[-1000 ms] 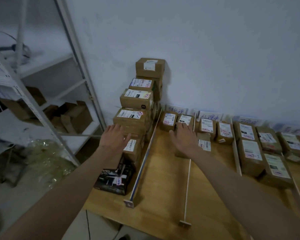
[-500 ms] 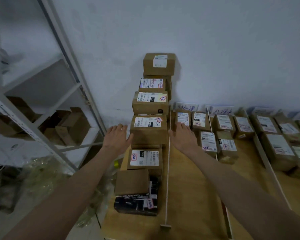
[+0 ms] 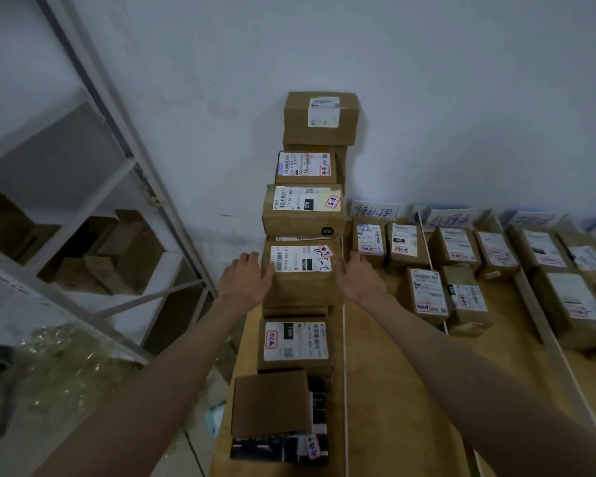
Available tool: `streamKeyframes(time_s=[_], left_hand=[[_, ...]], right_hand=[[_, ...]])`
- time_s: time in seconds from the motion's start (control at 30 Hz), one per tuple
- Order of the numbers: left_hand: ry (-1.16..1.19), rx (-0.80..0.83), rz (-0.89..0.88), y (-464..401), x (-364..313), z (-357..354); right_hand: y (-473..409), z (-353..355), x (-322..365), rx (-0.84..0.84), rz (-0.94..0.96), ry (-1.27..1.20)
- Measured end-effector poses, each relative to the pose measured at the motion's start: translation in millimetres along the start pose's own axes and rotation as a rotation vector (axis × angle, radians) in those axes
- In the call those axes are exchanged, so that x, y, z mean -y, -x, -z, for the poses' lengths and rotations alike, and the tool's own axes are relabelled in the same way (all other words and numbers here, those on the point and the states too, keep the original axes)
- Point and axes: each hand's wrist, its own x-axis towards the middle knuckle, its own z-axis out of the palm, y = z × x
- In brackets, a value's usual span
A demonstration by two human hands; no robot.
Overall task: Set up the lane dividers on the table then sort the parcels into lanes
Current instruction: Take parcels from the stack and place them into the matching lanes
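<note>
2 hands are bracketing 1 brown parcel [image 3: 301, 273] in the leftmost lane: the left hand [image 3: 245, 282] is pressing its left side and the right hand [image 3: 358, 280] its right side, the fingers of both lying nearly straight against the cardboard rather than curling round it. Whether the parcel is being lifted or only steadied cannot be told. Beyond the fingertips, more parcels are rising in a stepped stack [image 3: 307, 187] toward the wall [image 3: 427, 98]; nearer the wrists, a labelled parcel [image 3: 295, 342] and a dark printed box [image 3: 279, 435] are lying in the same lane. Just right of the right hand's fingers, a thin white lane divider [image 3: 344, 390] is running along the wooden table [image 3: 393, 390], with 2 further dividers [image 3: 430, 270] [image 3: 544, 325] farther right. Handwritten lane cards [image 3: 374, 211] are standing against the wall, and sorted parcels [image 3: 427, 294] are lying in the lanes to the right. Judging from this layout, the dividers are appearing fully set and most parcels are sitting in lanes already; the crowded left stack is suggesting that sorting is remaining there. A metal shelf rack [image 3: 117, 160] is standing left of the left hand.
</note>
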Motion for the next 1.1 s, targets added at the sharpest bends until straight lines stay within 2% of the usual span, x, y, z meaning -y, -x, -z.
streamKeyframes(time_s=[0.23, 0.47, 0.63, 0.77, 0.9, 1.03, 1.1], left_hand=[[0.262, 0.050, 0.093, -9.9, -8.1, -23.3], [0.459, 0.007, 0.146, -3.6, -10.1, -22.9], [0.615, -0.008, 0.108, 6.3, -10.8, -4.6], [0.556, 0.086, 0.034, 11.2, -1.1, 19.6], [0.514, 0.233, -0.070, 16.2, 3.1, 47.2], [0.510, 0.338, -0.159, 24.5, -0.5, 61.1], [0.507, 0.366, -0.186, 28.8, -2.6, 64.0]], right_hand=[[-18.8, -7.1, 2.5, 0.125, -0.041, -0.129], [-13.4, -4.1, -2.5, 0.106, -0.055, -0.249], [11.1, 2.7, -6.0, 0.129, -0.052, -0.399], [29.7, 12.9, -11.8, 0.256, -0.099, -0.509], [39.4, 24.2, -21.9, 0.240, -0.035, -0.400], [54.9, 39.2, -13.9, 0.413, -0.002, -0.386], [64.0, 44.2, -11.1, 0.448, 0.011, -0.366]])
